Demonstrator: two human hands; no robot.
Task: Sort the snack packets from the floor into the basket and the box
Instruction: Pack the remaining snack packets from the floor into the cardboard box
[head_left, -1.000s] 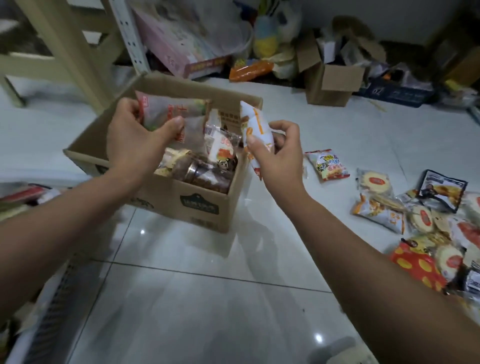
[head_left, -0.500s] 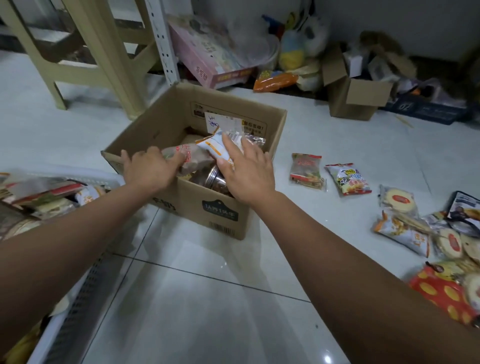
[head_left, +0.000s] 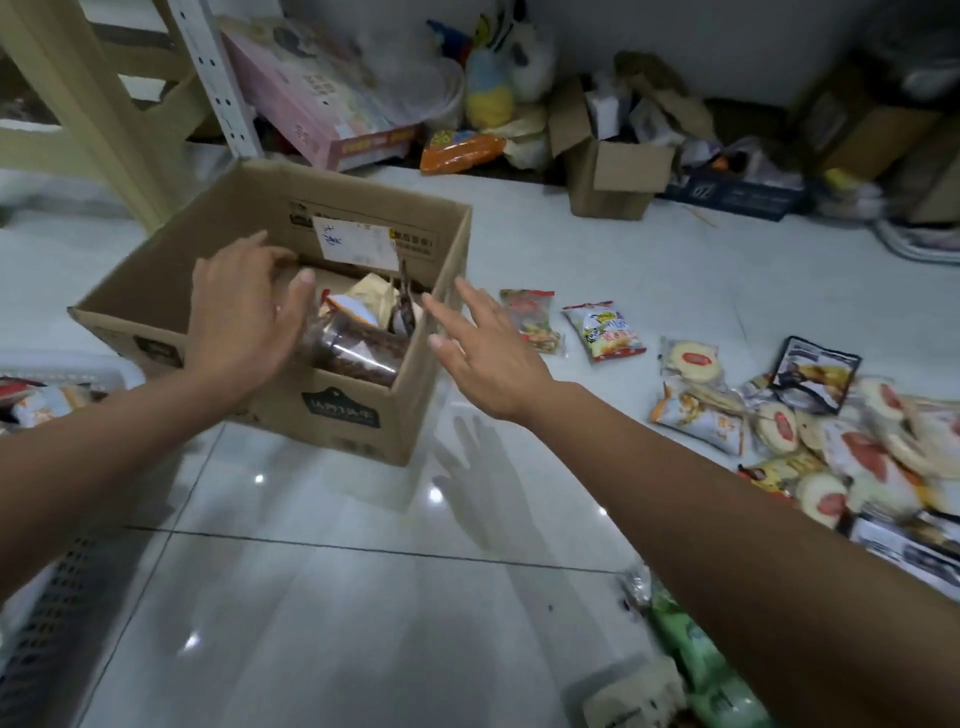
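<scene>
An open cardboard box (head_left: 156, 291) stands on the white tiled floor and holds several snack packets (head_left: 363, 317). My left hand (head_left: 241, 317) hovers over the box's near left side, fingers relaxed and empty. My right hand (head_left: 483, 353) is just outside the box's right wall with spread fingers, holding nothing. Two loose packets (head_left: 605, 330) lie right of the box. A heap of snack packets (head_left: 831, 431) covers the floor at the right. The white slotted basket (head_left: 47, 613) sits at the left edge with packets in it.
A pale stool leg (head_left: 104, 114) and a white perforated shelf post (head_left: 218, 78) rise behind the box. A pink carton (head_left: 322, 109), an orange bag (head_left: 460, 148) and a small open box (head_left: 613, 171) line the back wall. Green packets (head_left: 696, 654) lie near my right forearm.
Both hands have let go of the packets they lowered into the box. They have lifted out empty, the right one moving to the right past the box wall.
</scene>
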